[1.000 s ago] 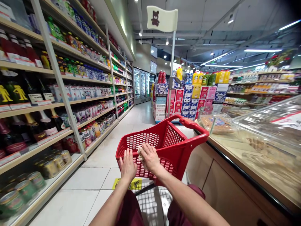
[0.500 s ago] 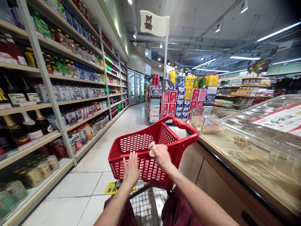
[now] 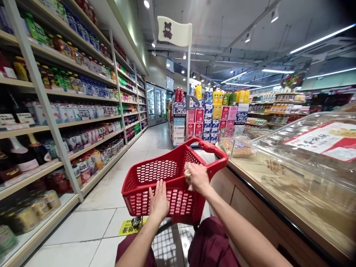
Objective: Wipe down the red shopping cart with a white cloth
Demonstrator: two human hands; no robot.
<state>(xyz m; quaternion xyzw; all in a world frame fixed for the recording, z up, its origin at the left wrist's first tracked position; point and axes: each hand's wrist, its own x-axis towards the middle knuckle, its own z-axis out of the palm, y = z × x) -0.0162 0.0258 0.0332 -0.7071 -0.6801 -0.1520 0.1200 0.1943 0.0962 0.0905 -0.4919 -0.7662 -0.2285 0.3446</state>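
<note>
In front of my knees stands a red plastic shopping cart [image 3: 155,172], its basket walls full of slots. My left hand [image 3: 158,200] lies with its fingers stretched out against the near side of the basket. Crumpled in the closed fingers of my right hand [image 3: 199,178] is a whitish cloth [image 3: 189,174], at the basket's near rim close to the handle end. The red cart handle [image 3: 214,148] rises beyond that hand. A pole with a cream bear flag [image 3: 175,31] stands up behind the cart.
Drink shelves [image 3: 83,122] line the left side. A wooden counter [image 3: 244,189] with clear plastic covers [image 3: 294,148] runs along the right. Stacked drink cartons [image 3: 198,122] stand ahead. A yellow floor sticker [image 3: 128,228] lies by the cart's wheel.
My right hand has moved the cloth along the basket's near rim to the right, towards the handle end. My left hand stays on the basket's side. The view has shifted slightly right.
</note>
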